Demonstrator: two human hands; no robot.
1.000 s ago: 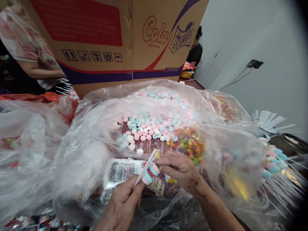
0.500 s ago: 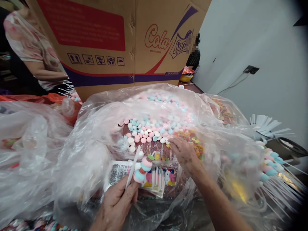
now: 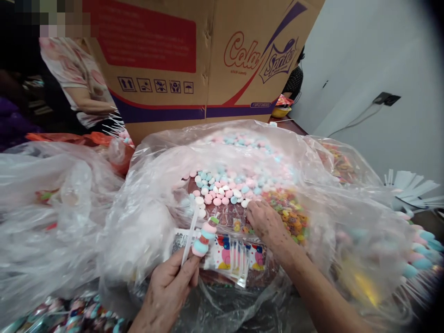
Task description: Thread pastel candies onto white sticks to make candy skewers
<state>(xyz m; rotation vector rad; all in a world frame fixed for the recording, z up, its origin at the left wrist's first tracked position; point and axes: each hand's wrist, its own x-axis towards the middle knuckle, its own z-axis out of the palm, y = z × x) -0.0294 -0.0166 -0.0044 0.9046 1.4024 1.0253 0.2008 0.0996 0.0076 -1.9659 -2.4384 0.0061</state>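
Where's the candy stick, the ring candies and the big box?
candy stick [image 3: 204,238]: head view, on its stacked candies.
ring candies [image 3: 293,219]: head view, middle of the pile.
cardboard box [image 3: 166,99]: head view, its front wall.

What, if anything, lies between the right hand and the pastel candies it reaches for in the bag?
Nothing visible. The right hand is inside the open clear bag, its fingers at the near edge of the pastel candies. The left hand holds the stick off to the side.

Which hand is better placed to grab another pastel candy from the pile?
Right, probably: the right hand lies beside the pastel candies, fingertips at their edge, while the left hand is shut on the candy stick.
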